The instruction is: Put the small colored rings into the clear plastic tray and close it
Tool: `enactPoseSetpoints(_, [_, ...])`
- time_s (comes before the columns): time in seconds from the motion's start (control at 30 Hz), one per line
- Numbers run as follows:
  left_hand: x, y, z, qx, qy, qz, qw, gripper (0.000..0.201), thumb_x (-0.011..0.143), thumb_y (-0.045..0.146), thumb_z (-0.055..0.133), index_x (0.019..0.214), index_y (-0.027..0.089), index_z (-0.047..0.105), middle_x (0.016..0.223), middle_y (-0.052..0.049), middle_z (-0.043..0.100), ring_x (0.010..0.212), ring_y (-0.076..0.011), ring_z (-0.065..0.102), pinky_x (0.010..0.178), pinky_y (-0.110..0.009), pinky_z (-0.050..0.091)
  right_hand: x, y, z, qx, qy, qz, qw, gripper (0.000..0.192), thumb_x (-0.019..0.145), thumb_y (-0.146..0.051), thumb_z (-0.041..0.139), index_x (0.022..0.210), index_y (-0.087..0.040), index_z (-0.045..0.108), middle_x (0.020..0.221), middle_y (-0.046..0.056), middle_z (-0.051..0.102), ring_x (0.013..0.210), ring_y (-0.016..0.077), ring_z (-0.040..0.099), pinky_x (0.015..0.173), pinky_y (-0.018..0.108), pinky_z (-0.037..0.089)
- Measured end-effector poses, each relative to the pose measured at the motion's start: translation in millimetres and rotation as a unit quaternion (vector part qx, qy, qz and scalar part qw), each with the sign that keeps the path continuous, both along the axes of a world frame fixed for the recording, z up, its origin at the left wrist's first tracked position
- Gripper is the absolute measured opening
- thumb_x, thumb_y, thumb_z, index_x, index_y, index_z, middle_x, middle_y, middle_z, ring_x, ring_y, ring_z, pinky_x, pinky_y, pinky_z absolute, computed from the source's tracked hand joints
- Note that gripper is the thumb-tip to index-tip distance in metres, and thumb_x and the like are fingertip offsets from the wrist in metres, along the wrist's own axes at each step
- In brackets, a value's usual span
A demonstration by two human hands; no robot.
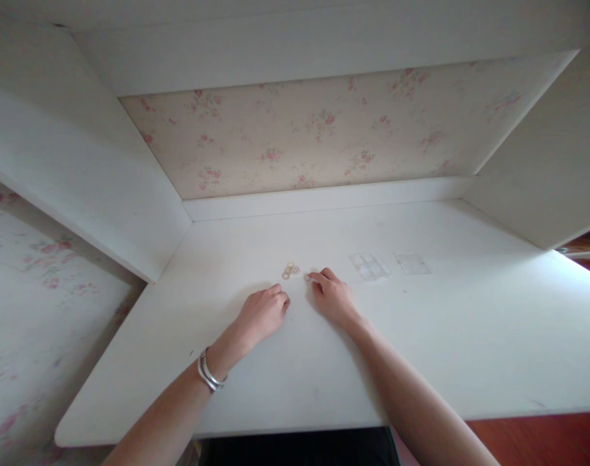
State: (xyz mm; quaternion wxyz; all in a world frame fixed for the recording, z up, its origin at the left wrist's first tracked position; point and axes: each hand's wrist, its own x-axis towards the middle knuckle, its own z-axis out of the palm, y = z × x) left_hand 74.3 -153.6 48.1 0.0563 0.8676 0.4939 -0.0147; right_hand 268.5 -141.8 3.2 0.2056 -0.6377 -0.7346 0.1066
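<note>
Head view, prob. early stage: small round gold-toned rings [289, 270] left loosely clustered on smooth white counter [469, 336], one small pale ring [307, 277] apart at R hand [333, 298] fingertips (pinch unclear), L hand [264, 309] curled closed (contents can't tell), clear rectangular plastic box [369, 266] & flat clear plastic panel [412, 263] to R, cream rose-print wallpaper [318, 139] behind.

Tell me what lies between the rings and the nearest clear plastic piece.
The right hand, with a small pale item at its fingertips, as the head view shows.
</note>
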Motion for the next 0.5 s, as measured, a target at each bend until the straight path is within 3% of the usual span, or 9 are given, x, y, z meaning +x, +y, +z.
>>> enactPoseSetpoints(0.5, [4.3, -3.9, 2.0, -0.028, -0.020, 0.019, 0.999, 0.030, 0.091, 0.027, 0.037, 0.087, 0.022, 0.066, 0.090, -0.006, 0.061, 0.080, -0.0187, 0.062, 0.072, -0.030, 0.045, -0.6, -0.9, 4.3, -0.014, 0.001, -0.001, 1.000, 0.033, 0.090, -0.024, 0.037, 0.113, -0.030, 0.059, 0.105, 0.003, 0.058, 0.082, 0.0143, 0.059, 0.068, 0.024, 0.041])
